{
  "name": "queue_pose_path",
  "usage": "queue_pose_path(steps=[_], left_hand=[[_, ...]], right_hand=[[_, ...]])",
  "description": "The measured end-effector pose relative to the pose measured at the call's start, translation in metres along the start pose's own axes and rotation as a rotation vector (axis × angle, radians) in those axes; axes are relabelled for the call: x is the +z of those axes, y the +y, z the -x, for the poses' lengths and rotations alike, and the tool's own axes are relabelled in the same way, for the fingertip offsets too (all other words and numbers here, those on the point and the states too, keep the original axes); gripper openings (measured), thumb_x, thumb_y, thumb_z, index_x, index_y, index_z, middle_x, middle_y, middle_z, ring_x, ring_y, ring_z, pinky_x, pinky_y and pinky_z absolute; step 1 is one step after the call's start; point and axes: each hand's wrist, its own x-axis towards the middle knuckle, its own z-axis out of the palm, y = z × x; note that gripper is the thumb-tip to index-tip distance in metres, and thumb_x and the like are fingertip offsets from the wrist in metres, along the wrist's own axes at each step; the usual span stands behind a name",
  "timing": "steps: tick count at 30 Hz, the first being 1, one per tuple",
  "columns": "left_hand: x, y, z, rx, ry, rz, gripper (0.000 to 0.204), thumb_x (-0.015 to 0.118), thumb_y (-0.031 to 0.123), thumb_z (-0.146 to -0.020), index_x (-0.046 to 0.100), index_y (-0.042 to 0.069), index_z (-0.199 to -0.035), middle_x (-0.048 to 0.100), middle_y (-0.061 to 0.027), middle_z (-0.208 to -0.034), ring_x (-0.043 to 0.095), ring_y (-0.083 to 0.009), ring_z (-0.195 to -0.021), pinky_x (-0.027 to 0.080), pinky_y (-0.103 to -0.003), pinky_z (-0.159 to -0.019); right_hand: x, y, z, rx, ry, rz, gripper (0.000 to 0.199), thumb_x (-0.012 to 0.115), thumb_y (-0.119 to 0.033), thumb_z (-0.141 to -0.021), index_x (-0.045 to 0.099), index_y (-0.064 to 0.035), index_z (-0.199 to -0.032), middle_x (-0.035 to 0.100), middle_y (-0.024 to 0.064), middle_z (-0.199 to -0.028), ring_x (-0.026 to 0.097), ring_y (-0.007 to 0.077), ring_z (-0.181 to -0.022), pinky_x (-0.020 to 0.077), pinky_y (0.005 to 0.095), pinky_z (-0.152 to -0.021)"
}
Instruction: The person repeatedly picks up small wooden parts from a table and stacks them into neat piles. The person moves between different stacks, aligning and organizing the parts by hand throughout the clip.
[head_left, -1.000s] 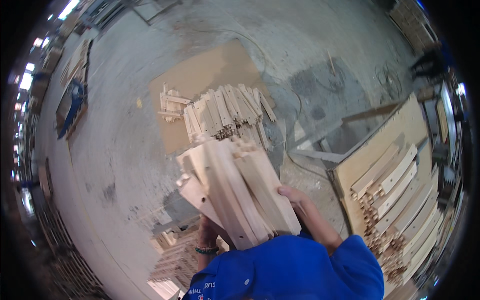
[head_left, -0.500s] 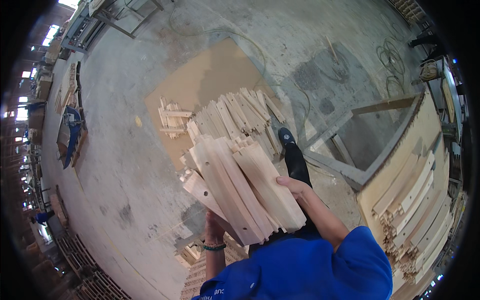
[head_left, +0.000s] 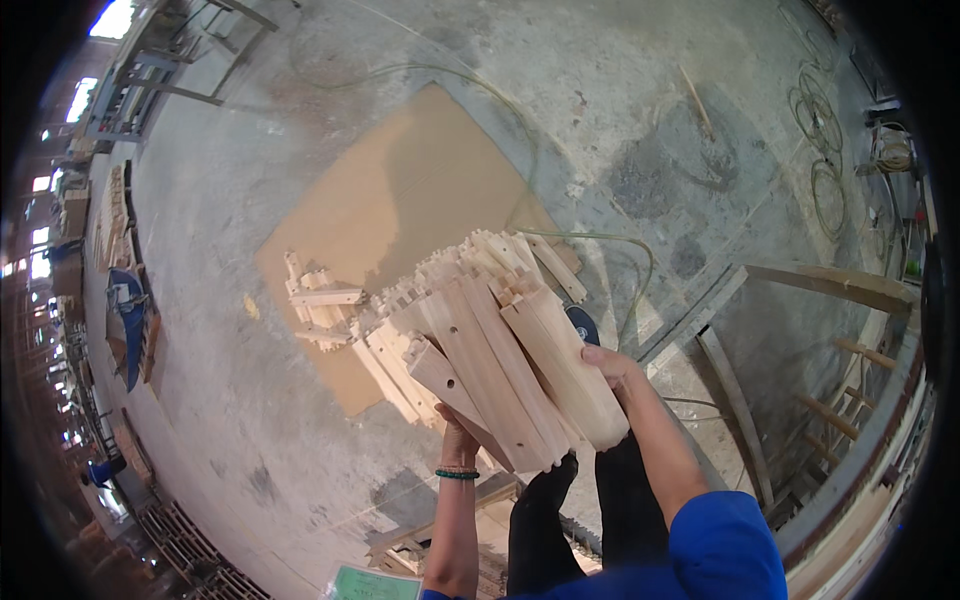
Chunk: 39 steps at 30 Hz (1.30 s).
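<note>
Both hands are full right now, left hand (head_left: 457, 437) gripping under the bundle of notched wood pieces (head_left: 505, 370) and right hand (head_left: 607, 365) clamped on its side, held above the pile (head_left: 335, 315) on the board (head_left: 400, 210), nothing set down yet.

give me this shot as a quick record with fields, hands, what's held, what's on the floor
left hand: under the bundle, supporting it from below
right hand: on the bundle's right side
held: bundle of pale wooden pieces, notched ends pointing away
wrist: green bead bracelet on the left
floor: concrete, brown board sheet with loose wooden pieces
right edge: wooden frame
</note>
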Motion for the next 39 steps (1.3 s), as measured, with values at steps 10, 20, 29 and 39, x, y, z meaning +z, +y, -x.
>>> queue_pose_path(steps=[10, 20, 29, 39], left_hand=[[0.040, -0.038, -0.179, -0.118, 0.121, 0.047, 0.116, 0.048, 0.085, -0.060, 0.022, 0.010, -0.144, 0.033, -0.0108, -0.144, 0.035, -0.0304, -0.130, 0.036, -0.045, -0.105], [0.049, 0.098, -0.310, 0.279, 0.059, -0.148, 0.109, 0.048, 0.082, -0.067, 0.026, 0.007, -0.142, 0.036, -0.0121, -0.142, 0.041, -0.0277, -0.127, 0.042, -0.043, -0.101], [0.037, 0.154, -0.449, 0.216, -0.065, -0.228, 0.095, 0.053, 0.070, -0.077, 0.026, 0.004, -0.141, 0.040, -0.0149, -0.138, 0.044, -0.0275, -0.123, 0.042, -0.040, -0.099], [0.024, 0.108, -0.542, 0.298, 0.237, -1.184, 0.111, 0.063, 0.049, -0.080, -0.009, -0.009, -0.141, 0.010, -0.0344, -0.145, 0.011, -0.0392, -0.138, 0.014, -0.039, -0.113]], right_hand=[[-0.175, -0.020, -0.136, 0.073, 0.061, 0.051, 0.089, 0.065, -0.060, -0.075, 0.036, -0.0024, -0.137, 0.049, 0.0177, -0.130, 0.054, 0.0232, -0.113, 0.0471, 0.0383, -0.092], [-0.136, -0.134, -0.296, -0.002, 0.152, 0.204, 0.081, 0.060, -0.059, -0.080, 0.040, -0.0041, -0.136, 0.051, 0.0171, -0.129, 0.051, 0.0258, -0.116, 0.0446, 0.0393, -0.094], [-0.157, -0.182, -0.428, -0.167, -0.080, 0.333, 0.093, 0.062, -0.065, -0.073, 0.032, -0.0092, -0.142, 0.045, 0.0154, -0.136, 0.051, 0.0231, -0.117, 0.0419, 0.0358, -0.096], [-0.190, -0.121, -0.482, -0.209, 0.495, 1.307, 0.083, 0.046, -0.052, -0.088, 0.000, -0.0202, -0.148, 0.011, 0.0194, -0.152, 0.010, 0.0364, -0.140, 0.0127, 0.0536, -0.110]])
